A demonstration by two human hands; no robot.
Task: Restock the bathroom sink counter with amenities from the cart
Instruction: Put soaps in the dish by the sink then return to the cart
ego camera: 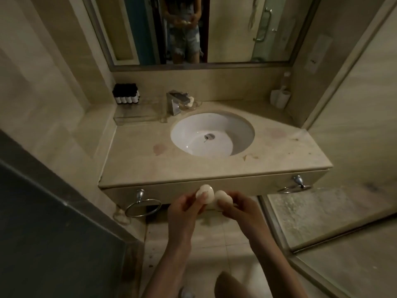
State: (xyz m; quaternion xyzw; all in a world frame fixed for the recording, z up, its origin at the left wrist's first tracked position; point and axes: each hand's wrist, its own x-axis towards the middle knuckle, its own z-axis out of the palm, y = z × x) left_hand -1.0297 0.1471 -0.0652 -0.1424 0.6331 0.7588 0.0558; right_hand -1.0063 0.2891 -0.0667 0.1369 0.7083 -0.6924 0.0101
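Clutching soaps [205, 193], hands [214, 208] below counter edge [214, 183]

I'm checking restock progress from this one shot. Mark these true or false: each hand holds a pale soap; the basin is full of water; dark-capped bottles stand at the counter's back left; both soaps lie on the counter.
1. The left hand and right hand each hold a pale rounded soap: true.
2. The white round basin is full: false, it looks empty.
3. Small dark-capped bottles stand back left: true.
4. Both soaps lie on the beige stone counter: false, they are held in front of it.
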